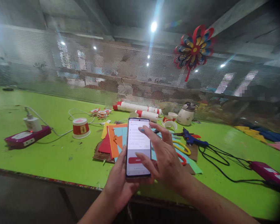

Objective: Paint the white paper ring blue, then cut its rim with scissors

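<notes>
One flat, black-edged glass smartphone (134, 141) fills your left hand (118, 184); steady it, your loosely spread right hand (169, 160) perhaps touching it.

Phone screen (139, 140): text too small to read; part of it lies hidden behind the right hand (166, 155). Left hand (120, 183): part of its fingers hidden behind the phone. Both forearms cut off by the lower part of the frame. Coloured paper (115, 140): partly covered by phone and hands; sheet count cannot be told. Scissors with yellow handle (183, 147): blades not clearly seen. Purple power strip (269, 174), right side: far end in dark edge of frame. Scene behind mesh panel (88, 68): blurred; one patch at right pixelated. Desk (53, 161): continues beyond left edge.
</notes>
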Demonstrator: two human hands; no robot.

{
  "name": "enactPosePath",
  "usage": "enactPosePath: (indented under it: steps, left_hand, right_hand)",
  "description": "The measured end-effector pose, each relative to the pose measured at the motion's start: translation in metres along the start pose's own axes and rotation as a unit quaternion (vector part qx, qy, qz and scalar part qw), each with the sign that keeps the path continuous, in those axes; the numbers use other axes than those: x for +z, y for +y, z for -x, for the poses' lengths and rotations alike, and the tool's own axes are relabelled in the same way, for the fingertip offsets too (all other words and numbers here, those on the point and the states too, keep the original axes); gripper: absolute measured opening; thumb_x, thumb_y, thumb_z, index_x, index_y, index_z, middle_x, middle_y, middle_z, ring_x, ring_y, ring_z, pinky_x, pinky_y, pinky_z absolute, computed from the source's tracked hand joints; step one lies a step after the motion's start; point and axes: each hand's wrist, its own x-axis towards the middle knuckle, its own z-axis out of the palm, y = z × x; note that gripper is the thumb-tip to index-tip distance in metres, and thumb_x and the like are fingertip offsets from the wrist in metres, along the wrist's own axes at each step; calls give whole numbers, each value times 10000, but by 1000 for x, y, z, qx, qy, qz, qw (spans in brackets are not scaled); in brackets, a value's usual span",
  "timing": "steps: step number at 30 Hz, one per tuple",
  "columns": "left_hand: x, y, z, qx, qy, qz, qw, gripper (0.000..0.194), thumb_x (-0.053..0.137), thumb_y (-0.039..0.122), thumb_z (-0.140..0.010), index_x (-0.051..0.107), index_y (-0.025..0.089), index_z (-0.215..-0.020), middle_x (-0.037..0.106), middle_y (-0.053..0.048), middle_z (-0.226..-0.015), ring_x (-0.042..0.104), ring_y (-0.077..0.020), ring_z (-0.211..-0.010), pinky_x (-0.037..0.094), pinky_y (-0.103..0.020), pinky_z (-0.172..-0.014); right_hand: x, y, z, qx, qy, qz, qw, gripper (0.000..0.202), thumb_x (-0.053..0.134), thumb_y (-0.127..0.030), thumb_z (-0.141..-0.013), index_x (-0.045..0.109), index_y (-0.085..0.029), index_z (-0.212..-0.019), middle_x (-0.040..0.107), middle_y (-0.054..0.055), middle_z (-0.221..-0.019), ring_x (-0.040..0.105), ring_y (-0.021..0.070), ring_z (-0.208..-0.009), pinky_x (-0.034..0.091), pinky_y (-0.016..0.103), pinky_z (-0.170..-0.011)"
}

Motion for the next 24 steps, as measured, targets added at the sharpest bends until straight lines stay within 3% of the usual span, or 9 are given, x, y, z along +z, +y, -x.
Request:
enactPosePath:
  steps: [6, 12, 17, 24]
  left_hand:
    - [9, 1, 1, 3, 10, 12, 1000, 450, 322, 396, -1065, 602, 156, -1324, 712, -29, -671, 685, -174, -550, 617, -365, -681]
    - [4, 0, 0, 5, -14, -12, 1000, 480, 331, 443, -1054, 613, 156, -1315, 767, -94, -833, 715, -205, -624, 614, -380, -677]
    - [-6, -2, -3, 9, -49, -28, 998, 527, 332, 489, -1042, 675, 136, -1228, 775, -156, -971, 747, -268, -783, 604, -363, -631]
    - [-4, -1, -2, -4, -62, -47, 997, 671, 247, 539, -1038, 716, 68, -1132, 769, -207, -937, 757, -289, -806, 598, -338, -622]
  right_hand:
    - [8, -1, -5, -20, -12, 32, 999, 560, 559, -343, -974, 396, -71, -1436, 624, 226, -1298, 371, 358, -1371, 363, 628, -1078]
    - [9, 2, -3, -18, -8, 17, 1000, 569, 576, -329, -964, 402, -62, -1436, 582, 237, -1351, 370, 357, -1376, 371, 627, -1075]
    - [0, 2, 3, 14, 82, -38, 996, 550, 588, -208, -934, 413, -122, -1448, 605, 174, -1319, 431, 326, -1324, 422, 574, -1049]
    - [4, 9, 19, 77, 190, -99, 974, 396, 597, -80, -890, 584, -169, -1275, 628, 74, -990, 565, 232, -938, 504, 461, -823]
